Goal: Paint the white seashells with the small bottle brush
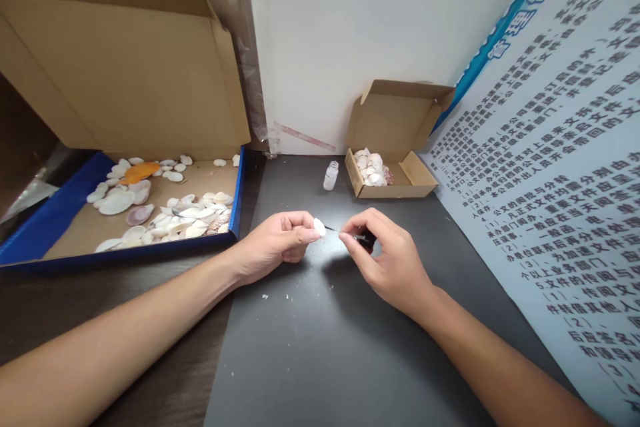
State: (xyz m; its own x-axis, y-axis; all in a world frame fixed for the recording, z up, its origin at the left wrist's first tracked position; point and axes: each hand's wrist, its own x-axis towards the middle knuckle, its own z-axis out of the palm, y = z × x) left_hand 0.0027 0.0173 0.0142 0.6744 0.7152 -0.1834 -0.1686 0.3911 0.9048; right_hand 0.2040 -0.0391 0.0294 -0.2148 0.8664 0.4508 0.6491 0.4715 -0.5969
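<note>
Between the thumb and fingers of my left hand (283,238) is a small white seashell (319,227). My right hand (387,250) is closed in a pinch on a small applicator brush; its thin dark stem (330,229) points left, and its tip meets or nearly meets the shell. A black cap (369,239) at the brush's other end is partly hidden by my fingers. Beyond both hands, a small uncapped bottle (330,177) with a whitish body stands upright on the dark tabletop (295,373).
At left, an open blue-edged cardboard box (239,197) holds many white shells (195,217) and an orange shell (140,173). A smaller open carton (395,191) with shells stands back right. White flakes (265,296) dot the table. A printed panel (540,147) rises along the right.
</note>
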